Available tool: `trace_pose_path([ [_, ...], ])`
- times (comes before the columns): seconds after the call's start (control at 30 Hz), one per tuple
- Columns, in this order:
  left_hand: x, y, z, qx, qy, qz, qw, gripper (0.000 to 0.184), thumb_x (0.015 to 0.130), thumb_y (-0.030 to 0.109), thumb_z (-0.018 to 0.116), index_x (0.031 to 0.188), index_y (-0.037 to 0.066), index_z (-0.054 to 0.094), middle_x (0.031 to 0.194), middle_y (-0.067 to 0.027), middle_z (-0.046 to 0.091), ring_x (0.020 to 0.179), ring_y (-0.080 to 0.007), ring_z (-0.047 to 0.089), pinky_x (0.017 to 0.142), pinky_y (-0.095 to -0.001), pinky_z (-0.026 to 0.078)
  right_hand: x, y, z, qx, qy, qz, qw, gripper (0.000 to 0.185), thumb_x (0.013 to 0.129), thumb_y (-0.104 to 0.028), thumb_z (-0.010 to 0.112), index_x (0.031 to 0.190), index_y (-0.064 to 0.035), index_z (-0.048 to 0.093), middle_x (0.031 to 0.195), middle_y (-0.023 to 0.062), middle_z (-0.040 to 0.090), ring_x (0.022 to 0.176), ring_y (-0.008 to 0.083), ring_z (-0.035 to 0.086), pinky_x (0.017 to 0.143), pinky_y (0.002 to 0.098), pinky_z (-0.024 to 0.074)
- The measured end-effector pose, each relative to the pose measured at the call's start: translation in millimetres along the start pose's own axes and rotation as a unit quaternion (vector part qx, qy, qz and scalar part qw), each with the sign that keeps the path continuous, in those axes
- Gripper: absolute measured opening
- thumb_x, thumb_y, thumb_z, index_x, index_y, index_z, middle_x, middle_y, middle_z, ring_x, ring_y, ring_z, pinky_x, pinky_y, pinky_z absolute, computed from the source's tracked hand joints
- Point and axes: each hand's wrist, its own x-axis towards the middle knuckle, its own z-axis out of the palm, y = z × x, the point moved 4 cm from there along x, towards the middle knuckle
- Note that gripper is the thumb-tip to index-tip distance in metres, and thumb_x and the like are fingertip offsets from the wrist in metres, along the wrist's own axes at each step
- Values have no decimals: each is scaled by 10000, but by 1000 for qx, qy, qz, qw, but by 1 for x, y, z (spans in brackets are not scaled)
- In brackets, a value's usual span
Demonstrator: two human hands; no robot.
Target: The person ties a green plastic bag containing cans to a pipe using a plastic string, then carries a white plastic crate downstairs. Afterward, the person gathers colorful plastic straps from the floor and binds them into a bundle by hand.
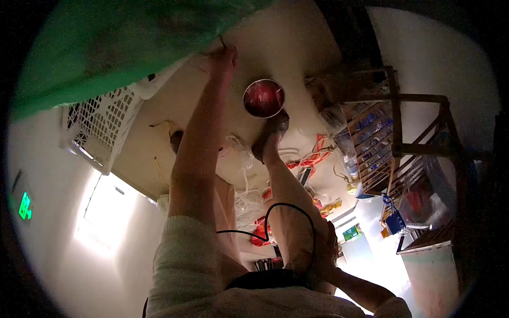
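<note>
Near right, the right hand (326, 254) rests against the right leg (291, 222), too shadowed to tell its finger pose. Farther off, a round, pale-rimmed red bowl (264, 98), with no long axis, sits by the right shoe (277, 123). The nearer left hand (223, 57), to its far left, looks curled beside a green sheet (132, 53) cut off by the view; its grip is unclear.
</note>
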Motion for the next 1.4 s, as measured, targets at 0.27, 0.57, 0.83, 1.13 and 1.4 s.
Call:
trace_pose_path([
  [0.27,-82,-4,-34,365,23,13,931,237,826,231,462,762,30,571,701,-112,581,645,-241,585,550,-386,468,-5,0,-7,-21,-2,-13,1000,554,731,-271,599,1211,-92,389,1180,185,430,1099,312,401,885,449,334],
  [0.57,-108,127,-45,135,157,402,892,135,719,178,522,693,52,561,709,-71,564,691,-197,545,653,-295,444,1,5,-8,-36,-3,-32,999,537,736,-265,601,1199,-79,402,1164,187,444,1088,314,414,886,432,341],
  [0.83,-31,139,-119,-155,29,185,970,197,777,252,509,839,79,582,836,-39,580,790,-164,532,721,-318,407,7,5,-8,-19,-3,-26,999,523,740,-259,603,1189,-68,414,1150,189,457,1077,316,426,888,417,348],
  [1.13,-84,137,-111,-392,-134,33,909,259,811,274,482,724,49,577,671,-57,584,527,-125,503,505,-253,393,30,-25,-28,39,-49,43,997,507,746,-253,605,1177,-56,427,1135,192,471,1065,319,438,889,400,355],
  [1.4,-113,66,-97,-114,-112,64,985,146,775,129,487,697,21,546,660,-60,553,520,-134,498,497,-271,410,287,-116,-30,480,-78,-48,873,512,787,-401,558,1143,-43,476,1006,93,555,898,197,532,732,331,425],
])
